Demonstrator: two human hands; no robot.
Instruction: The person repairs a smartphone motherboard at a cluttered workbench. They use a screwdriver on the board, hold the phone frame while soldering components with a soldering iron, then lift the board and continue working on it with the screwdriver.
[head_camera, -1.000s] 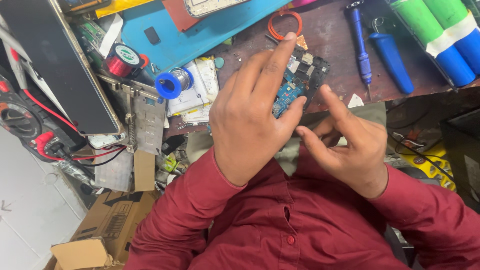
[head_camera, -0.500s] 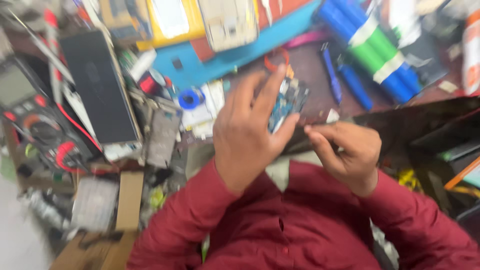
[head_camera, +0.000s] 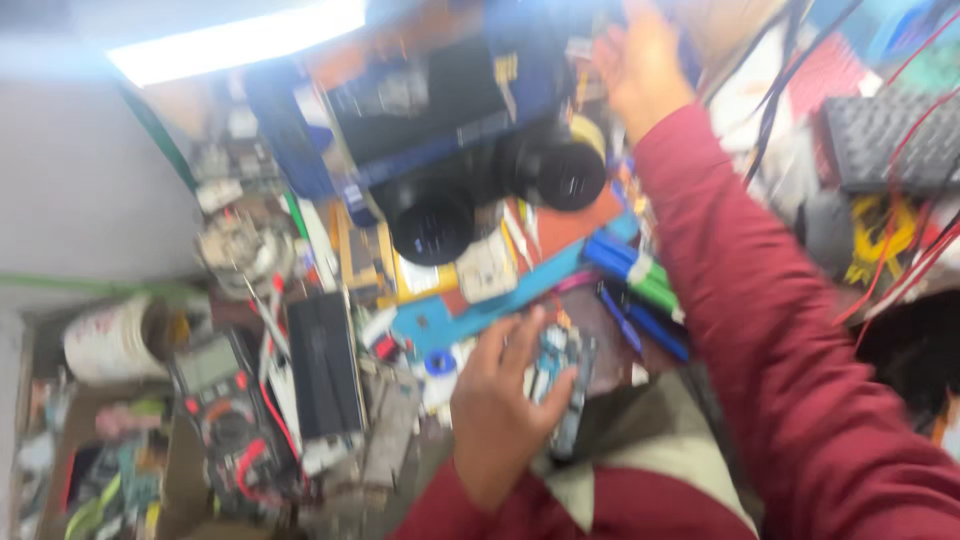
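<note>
Two hands are seen from above, and they are well apart. The left hand (head_camera: 500, 410) is low in the view, just above the red shirt, and it is closed around a small blue circuit board (head_camera: 560, 385); the thumb is pressed on one long edge and the fingers are laid over the other side, so the board is clamped between them and held a little above the desk (head_camera: 600, 345). The board is tilted, with its far end toward the blue mat (head_camera: 470, 310).

The right hand (head_camera: 640, 60) is raised far up and away, near the top of the view, at the end of a long red sleeve (head_camera: 760, 300). It is blurred — whether its fingers are spread or closed on something cannot be told.

Under the raised arm a black stereo microscope (head_camera: 480, 170) is seen, with its two round eyepieces turned to the camera. Beside the mat, blue and green tubes (head_camera: 635, 270) are laid next to each other. To the left of the held board a small blue spool (head_camera: 440, 362) is found, then a dark phone (head_camera: 325, 370) lying flat, and farther left a multimeter (head_camera: 215, 400) with red leads. A white cup-like container (head_camera: 110, 340) is lying on its side at the left edge. At the right, red wires (head_camera: 900, 260) are hanging near a dark keyboard-like grid (head_camera: 890, 135).
</note>
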